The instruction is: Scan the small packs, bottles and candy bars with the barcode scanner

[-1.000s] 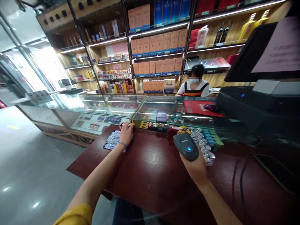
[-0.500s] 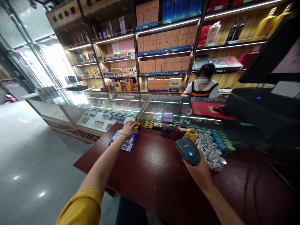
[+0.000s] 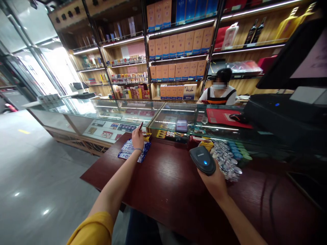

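In my right hand (image 3: 213,180) is a black barcode scanner (image 3: 203,160) with a blue light glowing on top. My left hand (image 3: 138,139) pinches a small, thin, dark red packet (image 3: 140,126), held up on edge; its kind is too small to make out. Under and around that hand lie blue-and-white packets (image 3: 126,149), spread on the dark red wooden table (image 3: 166,177). Just right of my left fingers is a yellow packet (image 3: 147,136), partly hidden. Beyond the scanner stand several silver-lidded cups (image 3: 224,154), with yellow packets (image 3: 206,143) beside them.
A glass display counter (image 3: 122,110) runs along the table's far side. Blue and green tubs (image 3: 236,149) stand by the cups. A person (image 3: 220,92) is behind the counter, near a red mat (image 3: 222,117). At the right are a monitor (image 3: 293,58) and a dark cable (image 3: 272,200).
My left hand has lifted from the yellow packet and turned upward, now with the thin dark red packet between its fingers. The scanner stays in my right hand, nearly in place.
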The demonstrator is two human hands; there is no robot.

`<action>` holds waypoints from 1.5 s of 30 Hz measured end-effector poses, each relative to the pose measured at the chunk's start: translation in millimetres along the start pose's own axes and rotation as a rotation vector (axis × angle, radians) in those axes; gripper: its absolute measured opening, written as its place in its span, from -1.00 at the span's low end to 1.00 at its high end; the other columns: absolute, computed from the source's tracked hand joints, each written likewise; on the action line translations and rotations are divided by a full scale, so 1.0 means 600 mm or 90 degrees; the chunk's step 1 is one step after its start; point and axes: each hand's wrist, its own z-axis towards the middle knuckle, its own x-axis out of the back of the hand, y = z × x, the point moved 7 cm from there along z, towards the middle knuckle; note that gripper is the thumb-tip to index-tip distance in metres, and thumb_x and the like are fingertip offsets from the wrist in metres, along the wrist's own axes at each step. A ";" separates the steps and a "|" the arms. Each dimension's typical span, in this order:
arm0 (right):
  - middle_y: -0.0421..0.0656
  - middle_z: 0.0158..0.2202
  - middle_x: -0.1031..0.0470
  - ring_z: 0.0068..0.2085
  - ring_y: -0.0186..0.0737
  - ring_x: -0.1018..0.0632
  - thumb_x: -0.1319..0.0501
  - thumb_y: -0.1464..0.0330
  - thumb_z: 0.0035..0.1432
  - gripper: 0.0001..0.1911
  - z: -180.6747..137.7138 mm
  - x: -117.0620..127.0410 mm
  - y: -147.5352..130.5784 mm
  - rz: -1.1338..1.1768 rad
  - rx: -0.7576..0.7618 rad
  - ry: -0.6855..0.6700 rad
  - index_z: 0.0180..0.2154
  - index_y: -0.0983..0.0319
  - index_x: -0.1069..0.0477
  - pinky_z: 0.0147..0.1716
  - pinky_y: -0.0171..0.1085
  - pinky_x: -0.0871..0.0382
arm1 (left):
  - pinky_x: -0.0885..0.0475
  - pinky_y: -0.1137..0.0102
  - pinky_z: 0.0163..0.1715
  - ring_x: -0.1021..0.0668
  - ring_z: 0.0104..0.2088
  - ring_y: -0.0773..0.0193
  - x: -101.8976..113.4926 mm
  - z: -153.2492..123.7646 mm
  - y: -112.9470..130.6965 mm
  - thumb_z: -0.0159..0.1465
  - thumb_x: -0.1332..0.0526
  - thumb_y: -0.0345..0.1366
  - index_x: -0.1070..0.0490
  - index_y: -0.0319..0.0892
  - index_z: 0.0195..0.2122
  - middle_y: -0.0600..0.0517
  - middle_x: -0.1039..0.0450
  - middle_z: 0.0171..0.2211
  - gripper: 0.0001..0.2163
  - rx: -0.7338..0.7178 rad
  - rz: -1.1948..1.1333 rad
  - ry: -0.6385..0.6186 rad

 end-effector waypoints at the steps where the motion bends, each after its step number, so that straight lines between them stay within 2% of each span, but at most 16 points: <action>1: -0.06 -0.18 -0.65 -0.18 0.03 -0.65 -0.33 0.05 -0.02 -0.38 0.000 0.001 0.000 -0.004 -0.003 0.001 0.05 0.17 -0.38 -0.26 -0.15 -0.49 | -0.31 0.21 0.21 -0.48 0.07 0.10 0.005 -0.007 0.004 0.39 -0.14 -0.31 -0.51 -0.09 0.02 -0.11 -0.46 -0.08 -0.76 0.049 -0.058 0.076; 3: -0.06 -0.16 -0.65 -0.15 0.05 -0.66 -0.33 0.06 -0.02 -0.38 0.001 0.003 0.000 -0.011 -0.006 0.003 0.06 0.16 -0.38 -0.25 -0.14 -0.50 | -0.37 0.24 0.16 -0.51 0.00 0.16 -0.004 -0.031 0.009 0.39 -0.18 -0.25 -0.52 -0.12 -0.13 -0.06 -0.46 -0.14 -0.85 0.177 -0.185 0.172; 5: -0.05 -0.16 -0.65 -0.14 0.06 -0.65 -0.33 0.08 -0.02 -0.39 0.001 0.003 0.000 -0.010 -0.004 0.003 0.07 0.16 -0.37 -0.22 -0.12 -0.50 | -0.48 0.26 0.02 -0.55 -0.12 0.24 -0.038 -0.066 0.016 0.41 -0.16 -0.19 -0.47 -0.11 -0.15 -0.01 -0.49 -0.18 -0.84 0.326 -0.380 0.174; 7: -0.06 -0.17 -0.65 -0.16 0.06 -0.65 -0.33 0.10 -0.02 -0.40 0.001 0.003 0.001 -0.004 0.002 0.003 0.06 0.16 -0.37 -0.22 -0.11 -0.50 | -0.53 0.26 -0.06 -0.58 -0.17 0.29 -0.081 -0.109 0.034 0.38 -0.21 -0.19 -0.44 -0.07 -0.13 0.03 -0.52 -0.17 -0.88 0.453 -0.567 0.118; 9: -0.07 -0.18 -0.65 -0.17 0.05 -0.65 -0.33 0.12 -0.01 -0.42 0.001 0.002 0.001 0.004 0.006 0.003 0.05 0.16 -0.37 -0.23 -0.11 -0.50 | -0.54 0.21 -0.03 -0.60 -0.17 0.30 -0.116 -0.153 0.056 0.36 -0.26 -0.25 -0.43 -0.03 -0.10 0.05 -0.55 -0.13 -0.89 0.537 -0.699 0.051; 12: -0.08 -0.17 -0.65 -0.18 0.02 -0.66 -0.33 0.15 0.00 -0.44 0.001 0.003 0.001 0.010 0.010 0.009 0.05 0.16 -0.37 -0.21 -0.13 -0.51 | -0.52 0.13 0.04 -0.63 -0.14 0.27 -0.143 -0.210 0.074 0.34 -0.28 -0.31 -0.44 -0.03 -0.10 0.02 -0.57 -0.08 -0.87 0.610 -0.786 -0.013; 15: -0.08 -0.15 -0.65 -0.14 0.02 -0.66 -0.33 0.17 0.00 -0.44 0.002 0.005 -0.004 0.011 0.013 0.014 0.05 0.15 -0.36 -0.19 -0.13 -0.51 | -0.49 0.08 0.10 -0.64 -0.12 0.24 -0.157 -0.246 0.070 0.34 -0.28 -0.32 -0.45 -0.06 -0.09 -0.01 -0.59 -0.07 -0.87 0.669 -0.822 -0.047; 18: -0.10 -0.09 -0.64 -0.11 -0.01 -0.66 -0.31 0.20 0.03 -0.41 0.003 -0.001 -0.014 0.015 0.012 -0.043 0.11 0.11 -0.31 -0.20 -0.17 -0.51 | -0.47 0.04 0.13 -0.64 -0.12 0.22 -0.161 -0.260 0.063 0.37 -0.24 -0.33 -0.45 -0.09 -0.12 -0.01 -0.59 -0.10 -0.91 0.691 -0.847 -0.068; 22: -0.12 -0.11 -0.65 -0.14 0.01 -0.68 -0.28 0.26 0.04 -0.34 -0.004 -0.021 -0.029 -0.078 0.030 -0.186 0.20 0.09 -0.24 -0.27 -0.20 -0.49 | -0.48 0.05 0.14 -0.63 -0.11 0.23 -0.159 -0.263 0.059 0.40 -0.20 -0.31 -0.45 -0.08 -0.12 0.00 -0.59 -0.12 -0.92 0.694 -0.850 -0.079; 26: -0.14 -0.10 -0.65 -0.16 0.01 -0.69 -0.25 0.30 0.08 -0.33 -0.012 -0.031 -0.044 -0.117 0.091 -0.232 0.24 0.08 -0.20 -0.28 -0.21 -0.48 | -0.48 0.07 0.13 -0.62 -0.07 0.25 -0.158 -0.259 0.056 0.40 -0.21 -0.25 -0.46 -0.04 -0.07 -0.01 -0.57 -0.04 -0.88 0.666 -0.820 -0.095; 28: -0.14 -0.17 -0.67 -0.19 0.05 -0.70 -0.24 0.28 0.09 -0.39 -0.014 -0.037 -0.045 -0.146 0.115 -0.259 0.20 0.10 -0.25 -0.30 -0.20 -0.47 | -0.48 0.09 0.14 -0.61 -0.03 0.25 -0.157 -0.257 0.053 0.40 -0.21 -0.21 -0.46 -0.01 -0.05 -0.01 -0.55 0.01 -0.86 0.644 -0.793 -0.107; 31: -0.13 -0.31 -0.66 -0.24 0.12 -0.70 -0.23 0.24 0.09 -0.58 -0.015 -0.044 -0.040 -0.204 0.130 -0.299 0.02 0.13 -0.38 -0.32 -0.17 -0.45 | -0.48 0.14 0.16 -0.58 0.04 0.24 -0.159 -0.256 0.048 0.43 -0.16 -0.17 -0.47 0.02 -0.07 0.00 -0.54 0.03 -0.86 0.628 -0.776 -0.131; 34: -0.14 -0.32 -0.66 -0.24 0.11 -0.70 -0.24 0.24 0.08 -0.62 -0.011 -0.041 -0.038 -0.215 0.118 -0.306 -0.02 0.12 -0.38 -0.34 -0.19 -0.43 | -0.49 0.14 0.15 -0.58 0.06 0.23 -0.159 -0.255 0.047 0.43 -0.14 -0.18 -0.47 0.00 -0.08 -0.01 -0.54 0.04 -0.85 0.639 -0.802 -0.123; 39: -0.21 -0.24 -0.66 -0.23 0.02 -0.69 -0.25 0.31 0.05 -0.46 -0.009 -0.033 -0.043 -0.164 0.090 -0.292 0.10 0.07 -0.28 -0.32 -0.25 -0.40 | -0.49 0.10 0.13 -0.61 -0.04 0.24 -0.155 -0.254 0.051 0.37 -0.24 -0.24 -0.45 -0.04 -0.07 -0.02 -0.56 -0.02 -0.87 0.654 -0.814 -0.093; 45: -0.22 -0.28 -0.64 -0.23 0.01 -0.67 -0.24 0.29 0.04 -0.54 -0.003 -0.020 -0.044 -0.096 0.023 -0.225 0.03 0.06 -0.30 -0.33 -0.25 -0.39 | -0.49 0.14 0.12 -0.61 -0.09 0.30 -0.158 -0.252 0.057 0.32 -0.27 -0.36 -0.42 0.02 -0.06 0.05 -0.57 -0.06 -0.80 0.613 -0.807 -0.122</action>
